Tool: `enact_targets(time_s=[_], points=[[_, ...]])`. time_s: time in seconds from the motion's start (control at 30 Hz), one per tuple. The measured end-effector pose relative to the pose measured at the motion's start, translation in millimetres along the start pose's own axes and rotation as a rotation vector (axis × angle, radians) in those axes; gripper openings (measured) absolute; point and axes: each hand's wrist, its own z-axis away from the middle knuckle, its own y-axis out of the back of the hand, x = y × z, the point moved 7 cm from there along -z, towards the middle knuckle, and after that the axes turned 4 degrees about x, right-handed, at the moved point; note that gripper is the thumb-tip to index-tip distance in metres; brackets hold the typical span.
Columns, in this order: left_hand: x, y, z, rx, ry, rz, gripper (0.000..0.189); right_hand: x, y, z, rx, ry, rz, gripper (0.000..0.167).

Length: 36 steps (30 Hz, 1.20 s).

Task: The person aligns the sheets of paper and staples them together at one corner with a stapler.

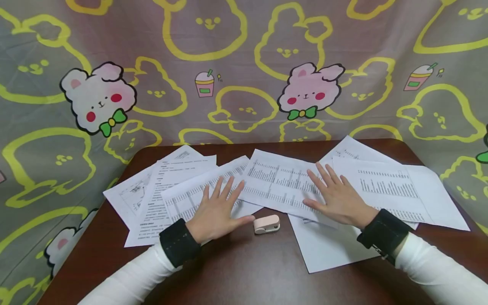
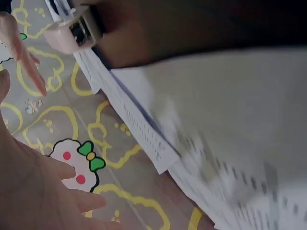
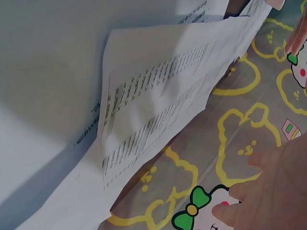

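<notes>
From the head I see left hand (image 1: pixel 217 214) and right hand (image 1: pixel 341 199), fingers wide, holding nothing above printed sheets (image 1: pixel 280 178) strewn on the tabletop (image 1: pixel 244 271), a pink stapler (image 1: pixel 267 224) between the hands. Left wrist: the palm hangs clear of paper. Right wrist: likewise; handling seems not begun, and lifting any sheet calls for lower fingertips.

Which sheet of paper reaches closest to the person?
The mostly blank-looking sheet on the near side of the right hand; its corner juts out past every other sheet.
</notes>
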Motion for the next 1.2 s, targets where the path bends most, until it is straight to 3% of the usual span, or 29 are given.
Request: enact_targets(time_s=[0.37, 0.63, 0.9, 1.2], points=[[14.1, -15.3, -5.0, -0.044, -0.043, -0.006, 0.100, -11.6, -9.5, -3.1, -0.032, 0.024, -0.002, 0.086], [27.0, -19.8, -3.5, -0.043, -0.118, 0.019, 0.100, -30.6, -18.3, -2.8, -0.048, 0.148, -0.029, 0.083], [40.8, -20.0, -3.3, -0.064, -0.201, 0.065, 0.084, -49.1, -27.5, -0.4, -0.070, 0.269, -0.042, 0.078], [53.7, -19.0, -5.2, -0.039, -0.289, 0.062, 0.057, -51.5, -34.8, -1.1, -0.095, 0.290, -0.036, 0.079]])
